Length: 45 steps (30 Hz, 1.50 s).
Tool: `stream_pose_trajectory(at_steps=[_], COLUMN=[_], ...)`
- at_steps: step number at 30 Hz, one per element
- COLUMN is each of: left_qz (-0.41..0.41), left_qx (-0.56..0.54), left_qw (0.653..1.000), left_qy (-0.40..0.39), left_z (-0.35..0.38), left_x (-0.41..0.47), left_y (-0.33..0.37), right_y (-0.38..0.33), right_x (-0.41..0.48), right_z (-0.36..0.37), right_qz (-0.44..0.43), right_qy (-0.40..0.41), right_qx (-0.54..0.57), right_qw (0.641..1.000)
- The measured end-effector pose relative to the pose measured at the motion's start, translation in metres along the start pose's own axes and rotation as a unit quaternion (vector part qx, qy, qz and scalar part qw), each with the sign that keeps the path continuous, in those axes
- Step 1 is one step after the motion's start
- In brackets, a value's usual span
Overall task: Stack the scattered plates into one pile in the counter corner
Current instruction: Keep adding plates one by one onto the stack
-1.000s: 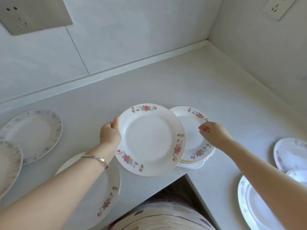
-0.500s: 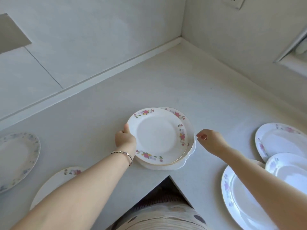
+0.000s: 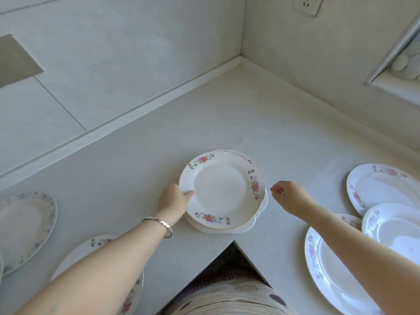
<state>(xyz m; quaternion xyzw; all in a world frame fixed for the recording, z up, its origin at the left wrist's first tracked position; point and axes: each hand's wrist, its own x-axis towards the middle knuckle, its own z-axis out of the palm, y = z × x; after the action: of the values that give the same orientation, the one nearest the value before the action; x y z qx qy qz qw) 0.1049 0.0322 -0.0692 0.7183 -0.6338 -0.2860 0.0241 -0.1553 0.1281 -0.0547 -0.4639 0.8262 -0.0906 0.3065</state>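
Note:
A white plate with red flower trim (image 3: 221, 190) lies on top of a small pile of plates (image 3: 259, 220) near the inner corner edge of the counter. My left hand (image 3: 173, 200) grips its left rim, thumb on top. My right hand (image 3: 287, 195) hovers just right of the pile, fingers loosely curled, holding nothing. Other plates lie scattered: two at the left (image 3: 25, 226) (image 3: 95, 248), three at the right (image 3: 381, 185) (image 3: 395, 226) (image 3: 329, 269).
The pale counter (image 3: 227, 114) runs back to a wall corner (image 3: 242, 57). A wall socket (image 3: 306, 4) sits above, a window ledge (image 3: 395, 85) at the right. The counter's front notch (image 3: 234, 242) is right below the pile.
My left hand has carried the flowered plate to the right and lowered it onto the pile. My right hand has let go of the pile and drawn off to the right.

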Motion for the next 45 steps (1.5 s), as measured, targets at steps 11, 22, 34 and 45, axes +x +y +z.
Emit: stream_pose_trajectory(at_steps=[11, 22, 34, 45], left_qz=[-0.007, 0.028, -0.075, -0.197], left_qx=[-0.187, -0.229, -0.098, -0.110], left_qw=[0.982, 0.972, 0.992, 0.973], left_qy=[-0.037, -0.046, 0.021, 0.053], left_z=[0.040, 0.038, -0.079, -0.115], left_x=[-0.014, -0.011, -0.014, -0.039], left_y=[0.001, -0.003, -0.157, -0.308], right_y=[0.001, -0.015, -0.191, -0.278], right_x=[-0.006, -0.007, -0.029, -0.046], right_z=[0.007, 0.014, 0.082, 0.235], right_qz=[0.000, -0.038, -0.217, -0.141], right_qy=[-0.002, 0.052, -0.192, -0.290], right_qx=[-0.005, 0.009, -0.112, -0.149], right_qw=[1.000, 0.998, 0.951, 0.935])
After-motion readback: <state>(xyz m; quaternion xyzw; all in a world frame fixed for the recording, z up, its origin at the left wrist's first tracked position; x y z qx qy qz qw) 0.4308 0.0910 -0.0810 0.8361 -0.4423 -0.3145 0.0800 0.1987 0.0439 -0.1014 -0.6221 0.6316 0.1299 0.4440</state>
